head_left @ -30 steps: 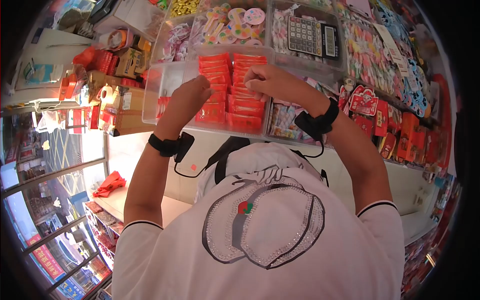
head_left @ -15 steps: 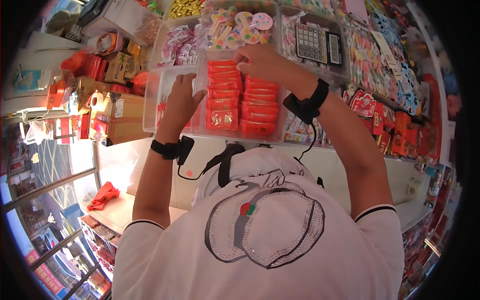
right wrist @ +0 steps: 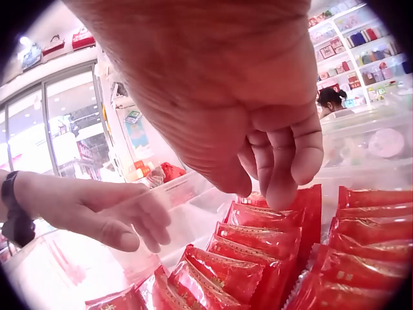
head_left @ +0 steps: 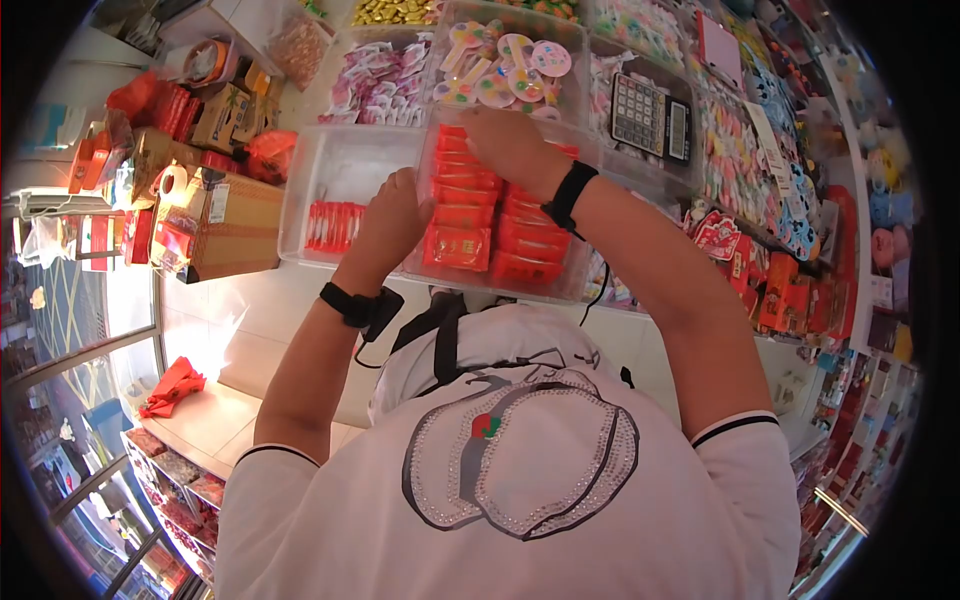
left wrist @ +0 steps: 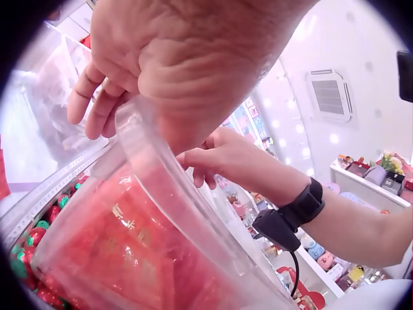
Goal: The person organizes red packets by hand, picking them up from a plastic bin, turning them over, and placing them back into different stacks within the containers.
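Two rows of shiny red packets (head_left: 460,220) stand overlapped in a clear plastic bin (head_left: 585,215) in the head view. My right hand (head_left: 515,145) reaches over the far end of the left row. Its fingers bend downward, and in the right wrist view the fingertips (right wrist: 281,197) are right at the tops of the back packets (right wrist: 258,236). My left hand (head_left: 396,225) is at the bin's left wall, thumb toward the packets; the left wrist view shows its fingers loosely bent beyond the clear rim (left wrist: 132,119).
The neighbouring clear bin (head_left: 350,165) holds a small group of red packets (head_left: 333,226). Behind are bins of purple-white wrapped sweets (head_left: 375,85) and round-headed lollipops (head_left: 510,70). A calculator (head_left: 650,115) lies on the right bin. A cardboard box (head_left: 235,225) stands at left.
The head view has shifted, so the bins appear further right. My left hand has moved from over the left bin to the dividing wall. My right hand has moved onto the left row's far end.
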A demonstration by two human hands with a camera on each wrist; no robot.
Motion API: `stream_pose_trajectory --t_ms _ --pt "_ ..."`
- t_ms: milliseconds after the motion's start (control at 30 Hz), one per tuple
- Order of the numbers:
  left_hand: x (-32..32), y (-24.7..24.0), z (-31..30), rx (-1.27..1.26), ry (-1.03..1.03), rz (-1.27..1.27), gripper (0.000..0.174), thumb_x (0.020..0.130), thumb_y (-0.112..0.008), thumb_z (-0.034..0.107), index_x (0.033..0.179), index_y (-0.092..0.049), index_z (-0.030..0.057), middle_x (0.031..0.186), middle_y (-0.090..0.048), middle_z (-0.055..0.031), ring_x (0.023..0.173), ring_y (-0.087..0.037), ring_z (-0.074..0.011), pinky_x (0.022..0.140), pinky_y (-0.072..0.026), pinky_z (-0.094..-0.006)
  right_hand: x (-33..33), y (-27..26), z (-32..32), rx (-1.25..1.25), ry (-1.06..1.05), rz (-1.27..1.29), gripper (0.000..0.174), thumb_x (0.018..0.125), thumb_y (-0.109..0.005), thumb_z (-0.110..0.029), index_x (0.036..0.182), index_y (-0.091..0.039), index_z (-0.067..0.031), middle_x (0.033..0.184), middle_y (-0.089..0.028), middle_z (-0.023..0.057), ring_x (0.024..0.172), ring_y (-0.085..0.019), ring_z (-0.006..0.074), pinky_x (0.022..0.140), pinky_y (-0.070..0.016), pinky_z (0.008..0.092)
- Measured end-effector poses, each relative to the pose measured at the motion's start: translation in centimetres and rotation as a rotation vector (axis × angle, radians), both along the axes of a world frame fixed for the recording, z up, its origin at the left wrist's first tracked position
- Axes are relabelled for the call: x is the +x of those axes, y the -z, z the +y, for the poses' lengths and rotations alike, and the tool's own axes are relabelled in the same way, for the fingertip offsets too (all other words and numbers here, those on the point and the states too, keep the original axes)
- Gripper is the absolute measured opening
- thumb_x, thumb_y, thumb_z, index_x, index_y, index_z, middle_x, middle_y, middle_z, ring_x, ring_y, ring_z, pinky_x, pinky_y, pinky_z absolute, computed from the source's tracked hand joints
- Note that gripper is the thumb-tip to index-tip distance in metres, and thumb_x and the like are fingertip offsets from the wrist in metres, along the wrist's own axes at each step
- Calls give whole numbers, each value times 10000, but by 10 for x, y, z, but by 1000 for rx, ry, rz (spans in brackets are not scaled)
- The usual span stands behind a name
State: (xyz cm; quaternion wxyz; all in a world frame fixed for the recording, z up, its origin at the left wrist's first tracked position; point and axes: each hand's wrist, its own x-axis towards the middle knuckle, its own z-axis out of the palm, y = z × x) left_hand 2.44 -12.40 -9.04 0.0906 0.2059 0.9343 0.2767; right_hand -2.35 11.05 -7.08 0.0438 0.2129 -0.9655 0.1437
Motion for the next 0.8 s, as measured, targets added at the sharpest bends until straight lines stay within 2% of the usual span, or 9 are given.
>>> stream_pose_trajectory --t_ms 133,300,533,800 --pt "-1 3 0 28 -5 -12 458 949 -652 221 1282 -485 -47 1181 -644 -263 1080 -650 -412 915 -533 -462 1 4 -11 86 21 94 128 876 -552 -82 875 -670 -33 845 -707 181 827 -714 343 687 -562 456" --pt "0 2 0 53 -4 -5 454 953 -645 229 1282 -474 -33 1099 -685 -258 1039 -671 -420 891 -542 -469 -3 14 -17 152 40 148 120 861 -573 -74 873 -686 -37 835 -716 169 790 -724 339 664 -566 445" --pt "0 -2 0 30 -8 -42 460 966 -626 265 1291 -465 -18 1107 -685 -265 1037 -669 -430 892 -538 -483 -1 8 -11 208 40 137 97 840 -597 -67 873 -684 -43 816 -715 169 779 -727 327 652 -563 436" --pt "0 -5 0 11 -2 -63 460 971 -616 275 1292 -454 -13 1080 -690 -260 1016 -671 -436 872 -541 -484 8 2 -7 148 80 137 89 854 -582 -52 915 -638 -18 804 -706 172 771 -715 346 660 -559 448"
